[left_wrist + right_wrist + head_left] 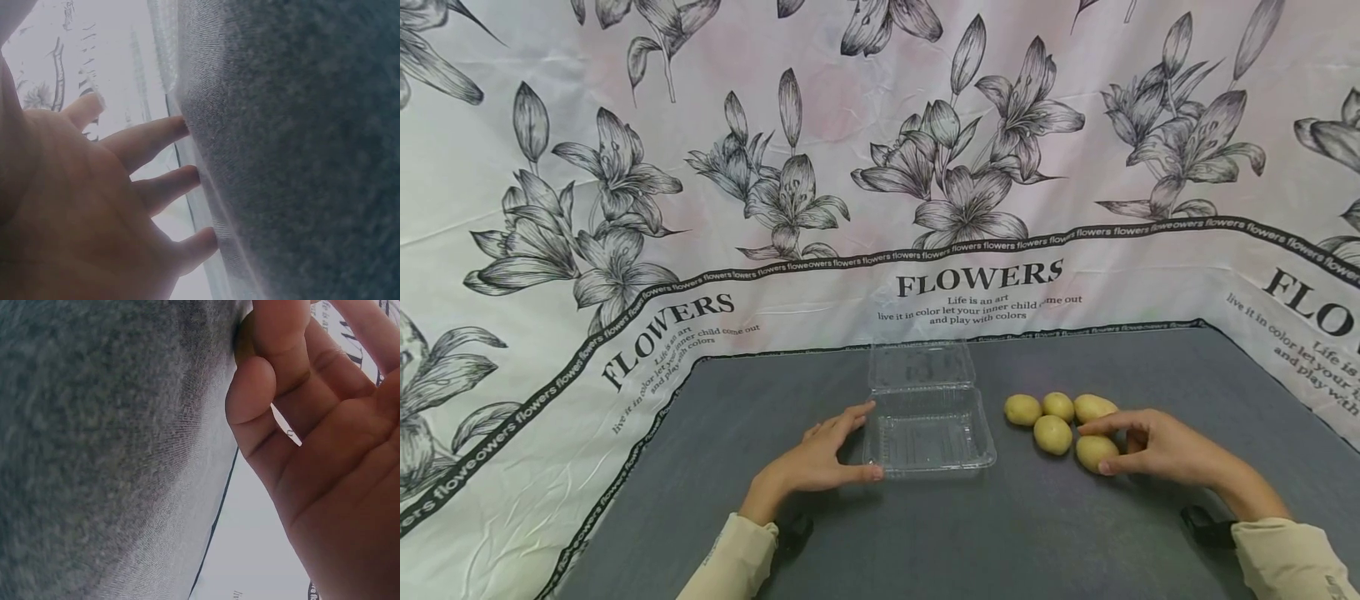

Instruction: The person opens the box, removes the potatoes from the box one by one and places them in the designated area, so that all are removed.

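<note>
A clear plastic clamshell box [931, 442] lies on the grey table with its lid [921, 367] folded back. My left hand [820, 454] is at the box's left side, thumb and fingers spread, the tips at its edge. In the left wrist view the fingers of this hand [94, 206] look nearly straight. To the right of the box, my right hand [1165, 446] pinches the nearest potato [1096, 454] between thumb and fingers. Only a sliver of that potato [245, 340] shows behind the fingers in the right wrist view.
Several other yellow potatoes [1052, 435] sit close together, just left of and behind the held one. The grey tabletop [970, 533] ends at a white flower-printed cloth [820, 308] that hangs behind it and along the sides.
</note>
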A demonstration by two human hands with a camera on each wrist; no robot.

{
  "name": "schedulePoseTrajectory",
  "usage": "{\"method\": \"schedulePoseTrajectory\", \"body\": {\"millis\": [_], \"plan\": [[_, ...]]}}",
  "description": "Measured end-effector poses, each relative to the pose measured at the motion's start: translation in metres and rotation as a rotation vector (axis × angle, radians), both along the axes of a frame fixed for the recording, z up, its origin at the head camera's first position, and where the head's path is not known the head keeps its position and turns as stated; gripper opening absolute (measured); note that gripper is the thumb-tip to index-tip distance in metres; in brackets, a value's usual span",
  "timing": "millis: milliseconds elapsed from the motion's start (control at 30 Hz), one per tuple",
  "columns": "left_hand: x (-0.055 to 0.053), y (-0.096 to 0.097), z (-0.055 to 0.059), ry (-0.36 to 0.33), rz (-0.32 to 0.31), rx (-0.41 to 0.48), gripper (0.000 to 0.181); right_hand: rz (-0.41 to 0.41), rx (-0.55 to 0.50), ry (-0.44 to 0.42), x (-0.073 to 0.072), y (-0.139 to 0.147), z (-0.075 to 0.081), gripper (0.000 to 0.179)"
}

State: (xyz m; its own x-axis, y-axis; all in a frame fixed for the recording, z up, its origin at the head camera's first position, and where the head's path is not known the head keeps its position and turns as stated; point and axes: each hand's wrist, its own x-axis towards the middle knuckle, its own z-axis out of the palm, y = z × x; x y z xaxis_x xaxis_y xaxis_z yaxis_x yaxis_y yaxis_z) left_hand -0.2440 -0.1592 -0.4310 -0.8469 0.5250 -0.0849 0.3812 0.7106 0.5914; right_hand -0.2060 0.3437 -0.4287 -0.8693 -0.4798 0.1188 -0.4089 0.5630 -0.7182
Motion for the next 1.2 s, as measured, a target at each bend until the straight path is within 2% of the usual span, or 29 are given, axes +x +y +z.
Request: {"method": "schedulePoseTrajectory", "body": {"millis": [400, 600, 733, 1033, 1200], "plan": [[-0.0016, -0.0025, 0.0003, 0.001, -0.010, 0.008, 0.096, 0.022, 0.019, -0.013, -0.0019, -0.0016, 0.0000, 0.044], [-0.0013, -0.0029, 0.0051, -0.022, -0.020, 0.030, 0.094, 0.011, 0.033, 0.000, -0.0027, -0.0023, 0.0007, 0.046], [-0.0013, -0.0028, 0.0084, -0.037, -0.006, 0.041, 0.090, 0.017, 0.027, 0.019, -0.0034, -0.0015, 0.0001, 0.045], [-0.0049, -0.0044, 0.0061, -0.031, -0.020, 0.146, 0.078, 0.046, 0.010, 0.037, -0.0027, 0.0000, -0.0012, 0.043], [-0.0057, -0.0055, 0.0052, -0.043, -0.008, 0.163, 0.079, 0.051, 0.007, 0.032, -0.0032, 0.0002, -0.0015, 0.044]]}}
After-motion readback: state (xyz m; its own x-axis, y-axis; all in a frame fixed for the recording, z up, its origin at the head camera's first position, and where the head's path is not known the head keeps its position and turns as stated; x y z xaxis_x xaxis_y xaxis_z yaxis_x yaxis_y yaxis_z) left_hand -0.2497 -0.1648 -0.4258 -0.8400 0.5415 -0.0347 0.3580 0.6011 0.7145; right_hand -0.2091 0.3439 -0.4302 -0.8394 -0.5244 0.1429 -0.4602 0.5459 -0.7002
